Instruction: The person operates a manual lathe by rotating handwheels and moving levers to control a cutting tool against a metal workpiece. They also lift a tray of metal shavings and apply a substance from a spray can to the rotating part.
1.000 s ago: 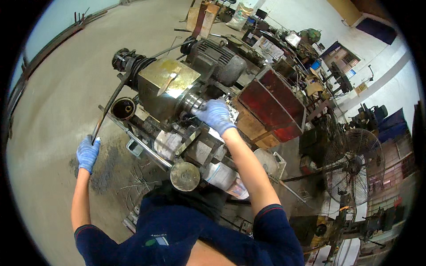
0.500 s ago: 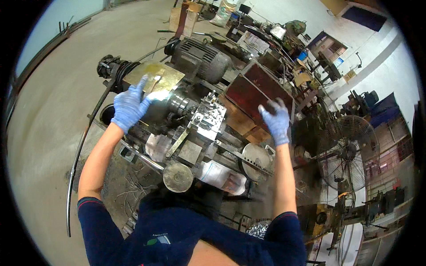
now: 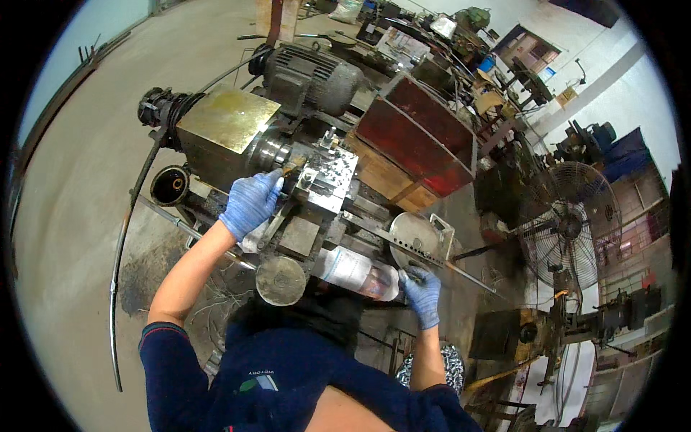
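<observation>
My left hand [image 3: 252,204], in a blue knit glove, is closed around a small brush [image 3: 294,166]. The brush's tan bristles are beside the shiny chuck [image 3: 271,153] of a lathe. Right by the bristles is the tool post block [image 3: 327,183], strewn with metal chips. My right hand [image 3: 423,294], gloved alike, is low by the bottom edge of a round grey disc [image 3: 414,234]. Its fingers are curled together there, and what they grip is hidden. Just left of them lies a clear plastic bottle [image 3: 356,273] with a pale label.
A brassy cover plate [image 3: 227,119] tops the headstock, with a motor [image 3: 309,78] behind. An open red metal box [image 3: 417,129] stands beyond the tool post. Near me is a round metal knob [image 3: 281,281]; a large fan [image 3: 568,227] stands at right.
The brush left the cover plate and is in my left hand, which moved right and nearer to me. My right hand came down from beside the red box to the disc's lower edge.
</observation>
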